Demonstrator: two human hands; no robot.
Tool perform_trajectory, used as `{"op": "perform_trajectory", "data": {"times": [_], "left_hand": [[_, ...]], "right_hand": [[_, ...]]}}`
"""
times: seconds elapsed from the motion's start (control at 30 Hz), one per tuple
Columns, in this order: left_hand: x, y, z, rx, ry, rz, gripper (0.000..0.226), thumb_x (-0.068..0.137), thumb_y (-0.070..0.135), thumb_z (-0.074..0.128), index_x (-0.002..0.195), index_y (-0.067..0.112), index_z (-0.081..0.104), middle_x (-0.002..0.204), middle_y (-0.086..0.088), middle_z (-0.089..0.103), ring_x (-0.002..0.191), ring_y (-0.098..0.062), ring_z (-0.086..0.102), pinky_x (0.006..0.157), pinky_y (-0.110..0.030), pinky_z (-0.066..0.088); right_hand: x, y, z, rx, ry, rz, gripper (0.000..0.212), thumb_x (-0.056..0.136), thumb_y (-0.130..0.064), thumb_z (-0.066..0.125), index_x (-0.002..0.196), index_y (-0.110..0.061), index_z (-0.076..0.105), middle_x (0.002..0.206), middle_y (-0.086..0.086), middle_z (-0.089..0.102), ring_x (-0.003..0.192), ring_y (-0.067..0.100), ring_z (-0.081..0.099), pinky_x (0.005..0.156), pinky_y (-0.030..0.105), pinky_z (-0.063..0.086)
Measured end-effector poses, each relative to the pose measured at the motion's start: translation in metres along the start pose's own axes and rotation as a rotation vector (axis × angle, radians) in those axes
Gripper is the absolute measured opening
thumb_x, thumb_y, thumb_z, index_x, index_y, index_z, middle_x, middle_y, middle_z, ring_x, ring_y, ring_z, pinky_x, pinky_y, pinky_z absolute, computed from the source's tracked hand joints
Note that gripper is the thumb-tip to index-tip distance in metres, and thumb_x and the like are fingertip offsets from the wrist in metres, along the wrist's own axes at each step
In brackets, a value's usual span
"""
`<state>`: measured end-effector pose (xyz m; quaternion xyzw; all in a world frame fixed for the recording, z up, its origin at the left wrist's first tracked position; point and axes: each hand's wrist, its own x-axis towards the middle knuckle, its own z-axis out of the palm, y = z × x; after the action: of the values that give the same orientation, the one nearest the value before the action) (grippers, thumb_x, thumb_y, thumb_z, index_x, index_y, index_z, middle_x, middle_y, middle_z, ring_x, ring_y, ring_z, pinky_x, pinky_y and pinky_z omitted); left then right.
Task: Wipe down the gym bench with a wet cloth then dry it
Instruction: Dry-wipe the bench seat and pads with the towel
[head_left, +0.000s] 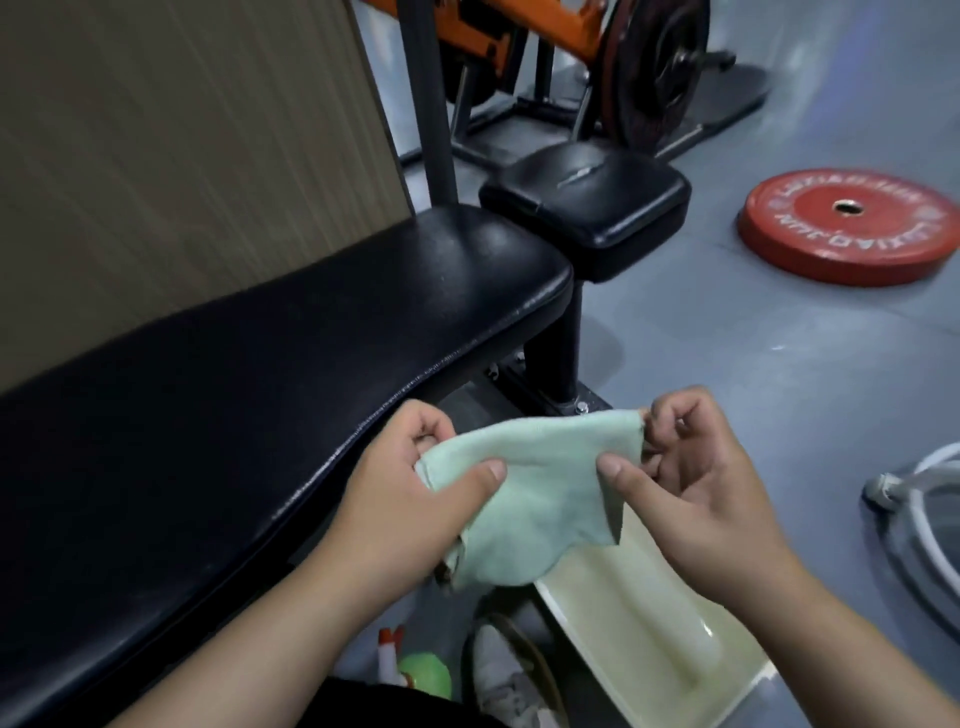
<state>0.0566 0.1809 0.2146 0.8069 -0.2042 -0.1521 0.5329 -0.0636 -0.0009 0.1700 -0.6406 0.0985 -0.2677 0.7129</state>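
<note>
you held one pale green cloth between your two hands: your left hand gripped its left edge, thumb on top, and your right hand pinched its right corner with curled fingers. the cloth hung in the air just beside the near edge of the one long black gym bench, over one cream basin on the floor; its contents could not be told. one green spray bottle stood nearby. one red weight plate lay flat, its white lettering too blurred to read.
</note>
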Motion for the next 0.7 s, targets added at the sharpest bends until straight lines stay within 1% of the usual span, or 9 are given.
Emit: {"op": "perform_trajectory", "data": {"times": [0.07, 0.1, 0.17, 0.27, 0.3, 0.37, 0.47, 0.57, 0.7], "left_hand": [[0.0, 0.018, -0.007, -0.076, 0.075, 0.053, 0.037, 0.077, 0.02, 0.082, 0.08, 0.026, 0.045, 0.068, 0.003, 0.058, 0.058, -0.015, 0.053, 0.055, -0.036, 0.047], [0.001, 0.026, -0.012, -0.097, 0.114, 0.09, 0.039, 0.079, 0.017, 0.081, 0.08, 0.027, 0.043, 0.073, 0.004, 0.062, 0.062, -0.016, 0.057, 0.059, -0.037, 0.05], [0.006, 0.041, -0.019, -0.095, 0.181, 0.164, 0.041, 0.08, 0.016, 0.079, 0.08, 0.026, 0.039, 0.087, 0.006, 0.067, 0.077, -0.017, 0.064, 0.068, -0.039, 0.055], [0.019, 0.058, -0.025, -0.067, 0.254, 0.239, 0.038, 0.083, 0.013, 0.075, 0.077, 0.02, 0.038, 0.095, 0.013, 0.068, 0.089, -0.011, 0.064, 0.077, -0.033, 0.053], [0.025, 0.062, -0.025, -0.056, 0.272, 0.245, 0.038, 0.083, 0.012, 0.074, 0.076, 0.019, 0.037, 0.094, 0.015, 0.067, 0.087, -0.008, 0.062, 0.076, -0.028, 0.051], [0.04, 0.07, -0.026, -0.074, 0.276, 0.22, 0.034, 0.083, 0.006, 0.069, 0.077, 0.015, 0.037, 0.091, 0.014, 0.065, 0.073, -0.007, 0.057, 0.064, -0.019, 0.047], [0.071, 0.078, -0.027, -0.115, 0.215, 0.117, 0.022, 0.079, 0.005, 0.061, 0.076, 0.017, 0.042, 0.085, 0.003, 0.064, 0.061, -0.01, 0.048, 0.052, -0.023, 0.041], [0.108, 0.081, -0.026, 0.006, 0.181, 0.107, 0.015, 0.084, 0.012, 0.062, 0.079, 0.027, 0.058, 0.079, 0.008, 0.056, 0.062, -0.005, 0.046, 0.054, -0.017, 0.037], [0.158, 0.074, -0.02, 0.157, 0.139, 0.139, 0.017, 0.094, 0.015, 0.059, 0.103, 0.025, 0.07, 0.118, 0.014, 0.053, 0.106, -0.001, 0.054, 0.072, 0.006, 0.03]], "right_hand": [[0.008, -0.018, 0.012, -0.098, 0.089, -0.108, 0.034, 0.086, 0.004, 0.065, 0.074, -0.02, 0.043, 0.064, 0.001, 0.038, 0.054, 0.017, 0.035, 0.049, 0.03, 0.032], [0.013, -0.026, 0.016, -0.139, 0.109, -0.143, 0.033, 0.086, 0.0, 0.066, 0.071, -0.02, 0.046, 0.065, 0.007, 0.04, 0.056, 0.027, 0.036, 0.052, 0.038, 0.032], [0.026, -0.04, 0.023, -0.172, 0.101, -0.189, 0.028, 0.089, -0.001, 0.063, 0.073, -0.022, 0.055, 0.074, 0.01, 0.051, 0.063, 0.035, 0.044, 0.055, 0.042, 0.036], [0.051, -0.06, 0.031, -0.382, 0.042, -0.274, 0.028, 0.093, 0.005, 0.057, 0.091, -0.022, 0.067, 0.086, -0.005, 0.061, 0.067, 0.007, 0.054, 0.065, 0.017, 0.04], [0.06, -0.066, 0.034, -0.465, 0.041, -0.308, 0.027, 0.094, 0.004, 0.057, 0.098, -0.02, 0.068, 0.091, -0.006, 0.062, 0.071, 0.005, 0.055, 0.068, 0.012, 0.038], [0.08, -0.077, 0.038, -0.613, 0.07, -0.324, 0.025, 0.092, 0.0, 0.06, 0.107, -0.02, 0.066, 0.099, -0.008, 0.061, 0.08, 0.001, 0.057, 0.072, 0.006, 0.037], [0.115, -0.088, 0.044, -0.789, 0.037, -0.196, 0.042, 0.085, -0.028, 0.072, 0.123, -0.03, 0.054, 0.118, -0.016, 0.051, 0.106, -0.007, 0.05, 0.084, 0.001, 0.032], [0.153, -0.09, 0.049, -1.055, -0.005, -0.136, 0.074, 0.079, -0.052, 0.07, 0.14, -0.028, 0.038, 0.134, -0.012, 0.038, 0.116, 0.002, 0.043, 0.09, 0.019, 0.034], [0.202, -0.078, 0.053, -1.295, -0.071, -0.124, 0.074, 0.083, -0.06, 0.06, 0.141, -0.023, 0.032, 0.128, -0.002, 0.034, 0.109, 0.025, 0.053, 0.077, 0.032, 0.041]]}}
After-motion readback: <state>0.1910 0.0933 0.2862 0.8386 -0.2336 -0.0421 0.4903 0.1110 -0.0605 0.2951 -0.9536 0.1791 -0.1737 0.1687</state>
